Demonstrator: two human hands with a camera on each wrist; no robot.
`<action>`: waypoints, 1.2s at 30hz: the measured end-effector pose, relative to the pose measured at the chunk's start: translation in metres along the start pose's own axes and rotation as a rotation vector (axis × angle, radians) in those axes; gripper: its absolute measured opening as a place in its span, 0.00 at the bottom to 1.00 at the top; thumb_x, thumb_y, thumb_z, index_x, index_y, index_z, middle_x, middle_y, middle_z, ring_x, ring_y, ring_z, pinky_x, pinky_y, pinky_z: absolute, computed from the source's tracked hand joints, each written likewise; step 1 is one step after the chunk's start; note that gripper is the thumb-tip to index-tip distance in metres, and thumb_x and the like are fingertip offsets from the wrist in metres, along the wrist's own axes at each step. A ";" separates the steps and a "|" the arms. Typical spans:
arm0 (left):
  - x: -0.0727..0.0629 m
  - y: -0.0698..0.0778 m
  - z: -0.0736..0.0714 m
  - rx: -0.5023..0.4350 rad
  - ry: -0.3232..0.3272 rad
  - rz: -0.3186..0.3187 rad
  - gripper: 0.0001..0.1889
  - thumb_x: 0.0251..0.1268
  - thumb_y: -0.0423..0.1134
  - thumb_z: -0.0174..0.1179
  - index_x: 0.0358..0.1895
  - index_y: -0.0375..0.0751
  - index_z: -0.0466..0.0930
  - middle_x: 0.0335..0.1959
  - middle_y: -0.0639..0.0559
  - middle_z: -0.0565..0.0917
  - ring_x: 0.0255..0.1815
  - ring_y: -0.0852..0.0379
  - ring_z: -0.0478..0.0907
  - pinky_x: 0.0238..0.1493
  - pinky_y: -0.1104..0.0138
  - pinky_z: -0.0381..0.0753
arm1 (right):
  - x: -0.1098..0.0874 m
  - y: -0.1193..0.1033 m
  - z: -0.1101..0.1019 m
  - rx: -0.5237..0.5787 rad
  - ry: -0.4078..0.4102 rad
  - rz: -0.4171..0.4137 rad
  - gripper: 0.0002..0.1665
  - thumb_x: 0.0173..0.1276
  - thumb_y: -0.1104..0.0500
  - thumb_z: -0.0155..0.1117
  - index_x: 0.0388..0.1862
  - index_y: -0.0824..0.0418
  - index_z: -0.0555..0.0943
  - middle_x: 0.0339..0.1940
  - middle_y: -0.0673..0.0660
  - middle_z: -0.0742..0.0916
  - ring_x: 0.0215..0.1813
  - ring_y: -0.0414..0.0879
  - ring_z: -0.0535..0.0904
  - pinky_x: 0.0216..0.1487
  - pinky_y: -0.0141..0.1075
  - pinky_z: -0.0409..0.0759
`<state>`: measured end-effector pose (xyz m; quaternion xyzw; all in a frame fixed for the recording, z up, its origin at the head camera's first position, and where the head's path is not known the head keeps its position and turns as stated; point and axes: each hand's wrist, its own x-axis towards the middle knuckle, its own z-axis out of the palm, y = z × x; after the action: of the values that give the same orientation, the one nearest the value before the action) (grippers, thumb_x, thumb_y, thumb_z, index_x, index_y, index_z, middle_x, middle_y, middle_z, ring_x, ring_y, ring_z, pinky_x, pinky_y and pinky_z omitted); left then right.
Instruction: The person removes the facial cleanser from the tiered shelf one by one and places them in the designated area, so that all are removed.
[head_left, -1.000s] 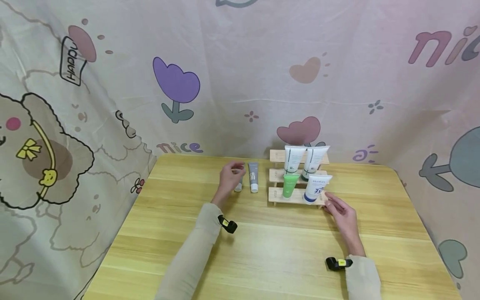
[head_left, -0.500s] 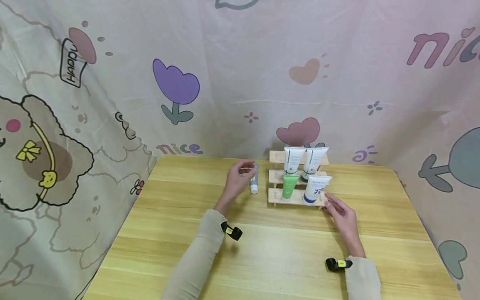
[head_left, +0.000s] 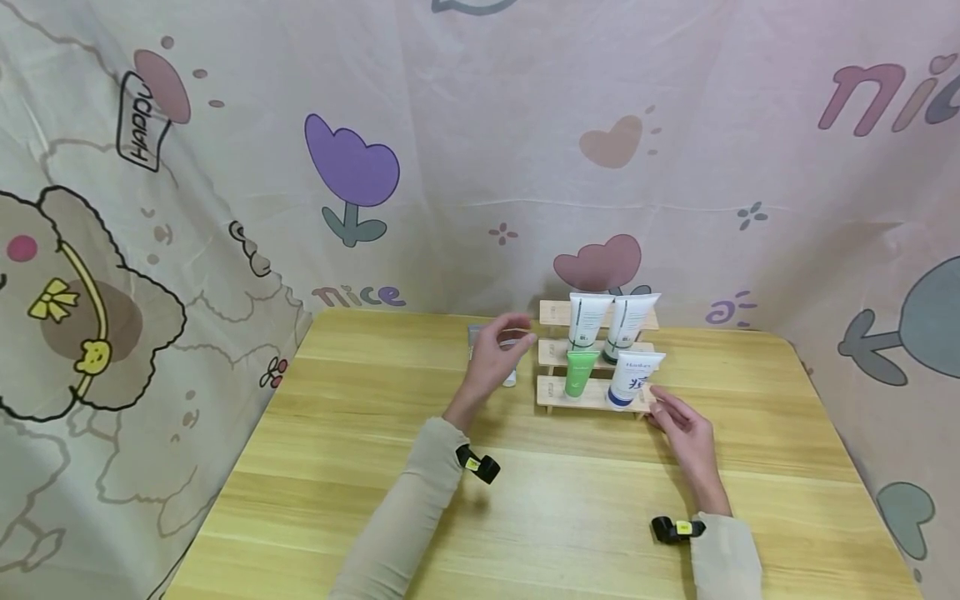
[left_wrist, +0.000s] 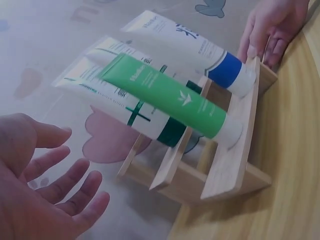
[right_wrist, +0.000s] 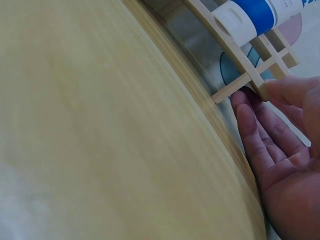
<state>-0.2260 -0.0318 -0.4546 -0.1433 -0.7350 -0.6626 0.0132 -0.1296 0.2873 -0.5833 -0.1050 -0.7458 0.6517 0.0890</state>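
Note:
My left hand (head_left: 495, 358), fingers loosely spread and holding nothing, hovers left of a three-tier wooden rack (head_left: 551, 389). Partly hidden behind that hand lie two tubes on the table: a grey one (head_left: 474, 333), and another whose white cap (head_left: 511, 377) shows. On the rack's front tier stand a green tube (left_wrist: 170, 97) and a white tube with a blue band (head_left: 632, 379). Two white tubes with dark green bases, one left (head_left: 587, 321) and one right (head_left: 628, 327), stand a tier behind. My right hand (head_left: 686, 429) pinches the front tier's right end, thumb above and fingers below.
The rack stands toward the back of a wood-grain table (head_left: 570, 517). A printed cloth (head_left: 465, 150) hangs behind the table and along its left and right sides. Each wrist wears a small black camera.
The left hand has moved right, across the grey tubes and toward the rack, with nothing in its fingers. The right hand and the rack have stayed in place.

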 end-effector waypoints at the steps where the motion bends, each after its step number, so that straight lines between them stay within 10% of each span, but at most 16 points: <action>1: 0.001 0.001 0.002 0.001 0.000 0.003 0.18 0.69 0.30 0.65 0.60 0.31 0.79 0.57 0.35 0.82 0.56 0.42 0.82 0.58 0.59 0.83 | 0.000 0.000 0.000 0.003 0.000 0.001 0.27 0.78 0.57 0.63 0.70 0.67 0.75 0.54 0.42 0.87 0.49 0.31 0.84 0.52 0.28 0.83; 18: 0.009 0.006 0.034 -0.071 -0.041 0.074 0.21 0.66 0.30 0.68 0.61 0.34 0.79 0.58 0.40 0.83 0.60 0.39 0.80 0.61 0.59 0.82 | -0.013 -0.034 0.003 0.013 -0.027 -0.007 0.25 0.77 0.62 0.62 0.68 0.73 0.74 0.58 0.54 0.87 0.48 0.31 0.85 0.51 0.30 0.84; 36: 0.020 0.002 0.058 -0.066 -0.039 0.025 0.19 0.69 0.30 0.66 0.61 0.40 0.79 0.58 0.46 0.83 0.59 0.49 0.81 0.60 0.62 0.82 | 0.000 -0.001 0.001 0.012 -0.001 -0.007 0.27 0.78 0.57 0.63 0.70 0.69 0.75 0.55 0.43 0.87 0.48 0.30 0.84 0.51 0.28 0.83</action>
<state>-0.2348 0.0293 -0.4557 -0.1656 -0.7111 -0.6834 0.0026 -0.1297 0.2865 -0.5825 -0.1013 -0.7424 0.6559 0.0916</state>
